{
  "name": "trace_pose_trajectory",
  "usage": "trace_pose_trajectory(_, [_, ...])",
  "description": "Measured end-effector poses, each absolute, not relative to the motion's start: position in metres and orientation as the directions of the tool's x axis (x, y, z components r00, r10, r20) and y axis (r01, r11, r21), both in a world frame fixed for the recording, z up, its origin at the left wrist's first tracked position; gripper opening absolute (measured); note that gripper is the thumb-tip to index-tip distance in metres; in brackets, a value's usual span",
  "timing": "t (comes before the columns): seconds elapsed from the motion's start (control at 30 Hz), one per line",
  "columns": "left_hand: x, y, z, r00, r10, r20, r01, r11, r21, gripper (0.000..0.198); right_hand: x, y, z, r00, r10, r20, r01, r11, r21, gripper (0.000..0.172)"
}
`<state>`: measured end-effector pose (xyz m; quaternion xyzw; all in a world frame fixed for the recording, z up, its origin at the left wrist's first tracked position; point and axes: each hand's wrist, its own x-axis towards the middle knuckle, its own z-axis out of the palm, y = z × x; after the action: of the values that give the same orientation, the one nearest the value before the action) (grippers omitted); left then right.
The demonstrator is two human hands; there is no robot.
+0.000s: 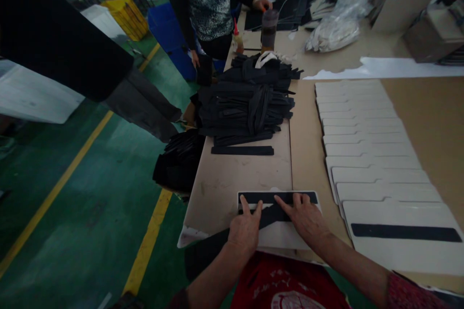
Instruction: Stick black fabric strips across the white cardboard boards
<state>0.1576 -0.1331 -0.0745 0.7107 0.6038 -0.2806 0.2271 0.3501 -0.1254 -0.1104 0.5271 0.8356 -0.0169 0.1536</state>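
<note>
A white panel [284, 235] lies at the table's front edge before me, with a black strip [268, 197] along its far side. My left hand [246, 227] has two fingers stretched apart, their tips on or close to the strip. My right hand [307, 215] rests at the strip's right part, index finger pointing left and the other fingers bent. A second dark strip-like piece [271, 216] runs slantwise under my hands and partly hides the panel. To the right, a row of overlapping white panels [380, 154] includes a nearest one bearing a black strip [406, 232].
Bundles of black strips [246, 108] lie on the table ahead, with flat black strips [242, 150] nearer me. A box of black pieces [177, 164] stands beside the table's left edge. A co-worker [210, 5] stands at the far left side; another person's leg [141, 101] shows left.
</note>
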Motion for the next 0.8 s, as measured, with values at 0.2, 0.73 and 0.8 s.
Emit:
trace_pose_trajectory(0.2, [0.156, -0.132, -0.076, 0.121, 0.722, -0.682, 0.983, -0.185, -0.022, 0.081, 0.362, -0.127, -0.114, -0.320, 0.906, -0.278, 0.941, 0.339, 0.020, 0.064])
trace_pose_trajectory(0.73, [0.121, -0.147, -0.087, 0.204, 0.756, -0.622, 0.977, -0.199, 0.079, 0.084, 0.416, -0.150, -0.125, -0.180, 0.977, -0.111, 0.980, 0.169, -0.104, 0.057])
trace_pose_trajectory(0.8, [0.118, -0.147, -0.088, 0.210, 0.757, -0.619, 0.976, -0.199, 0.087, 0.084, 0.418, -0.154, -0.132, -0.091, 0.995, -0.045, 0.978, 0.081, -0.190, 0.054])
